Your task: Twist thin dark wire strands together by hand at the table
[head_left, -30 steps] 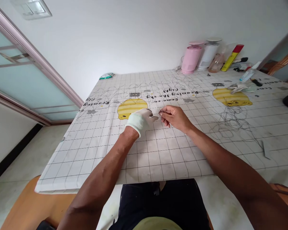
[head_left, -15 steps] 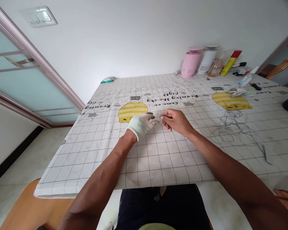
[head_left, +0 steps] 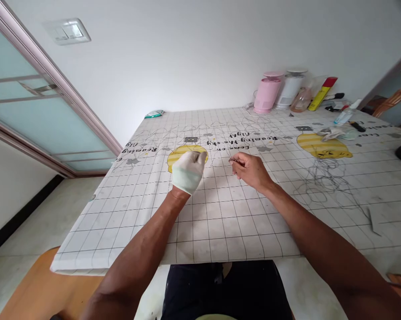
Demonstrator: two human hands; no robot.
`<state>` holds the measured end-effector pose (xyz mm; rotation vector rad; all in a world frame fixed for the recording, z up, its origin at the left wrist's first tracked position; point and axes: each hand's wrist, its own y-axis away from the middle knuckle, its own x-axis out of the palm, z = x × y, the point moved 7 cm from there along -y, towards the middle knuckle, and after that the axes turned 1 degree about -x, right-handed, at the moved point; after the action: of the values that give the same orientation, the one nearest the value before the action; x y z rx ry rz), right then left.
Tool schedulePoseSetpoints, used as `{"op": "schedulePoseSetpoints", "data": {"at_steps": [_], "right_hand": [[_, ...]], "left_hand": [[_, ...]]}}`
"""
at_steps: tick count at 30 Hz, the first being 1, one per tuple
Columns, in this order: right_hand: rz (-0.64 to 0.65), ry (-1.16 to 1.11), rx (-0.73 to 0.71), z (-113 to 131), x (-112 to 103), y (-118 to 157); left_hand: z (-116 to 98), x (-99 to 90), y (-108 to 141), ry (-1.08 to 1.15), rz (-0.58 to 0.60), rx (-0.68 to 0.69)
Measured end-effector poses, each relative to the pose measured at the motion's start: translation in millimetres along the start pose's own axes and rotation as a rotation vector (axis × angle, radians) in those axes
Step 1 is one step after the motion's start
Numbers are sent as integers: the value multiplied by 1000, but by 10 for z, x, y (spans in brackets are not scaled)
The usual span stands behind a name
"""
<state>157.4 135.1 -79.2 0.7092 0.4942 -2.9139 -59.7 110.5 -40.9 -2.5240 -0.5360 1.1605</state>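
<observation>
My left hand (head_left: 189, 170) wears a pale knitted glove with a mint cuff. Its fingers are curled into a fist over the yellow balloon print, and the glove hides whatever they may hold. To its right, my bare right hand (head_left: 250, 170) pinches thumb and forefinger together above the tablecloth (head_left: 213, 231). Anything between those fingertips is too small to name. A gap separates the two hands. Fine dark thread (head_left: 330, 178) lies in a loose tangle on the cloth, right of my right forearm.
At the back right stand a pink cylindrical device (head_left: 267, 94), a white one (head_left: 289, 91), a yellow-red can (head_left: 323, 94) and a spray bottle (head_left: 347, 112). A crumpled glove (head_left: 336, 133) lies nearby. A green packet (head_left: 154, 114) sits at the back left corner.
My left hand has gone from spread fingers to a fist and moved slightly left. My right hand stays pinched and has shifted a little right, widening the gap.
</observation>
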Motion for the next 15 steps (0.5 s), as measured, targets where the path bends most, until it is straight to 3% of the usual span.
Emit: {"op": "schedulePoseSetpoints", "data": {"at_steps": [2, 4, 5, 8, 10, 15], "right_hand": [[-6, 34, -6, -19, -8, -13], [-4, 59, 9, -68, -5, -27], [3, 57, 26, -100, 4, -35], [53, -26, 106, -166, 85, -88], [120, -85, 137, -107, 206, -164], [332, -184, 165, 355, 761, -481]], "left_hand": [[-205, 168, 154, -106, 120, 220], [-516, 512, 522, -131, 495, 583], [-619, 606, 688, -112, 589, 660], [-863, 807, 1092, -68, 775, 822], [-932, 906, 1219, -55, 825, 864], [-872, 1248, 1292, -76, 910, 898]]}}
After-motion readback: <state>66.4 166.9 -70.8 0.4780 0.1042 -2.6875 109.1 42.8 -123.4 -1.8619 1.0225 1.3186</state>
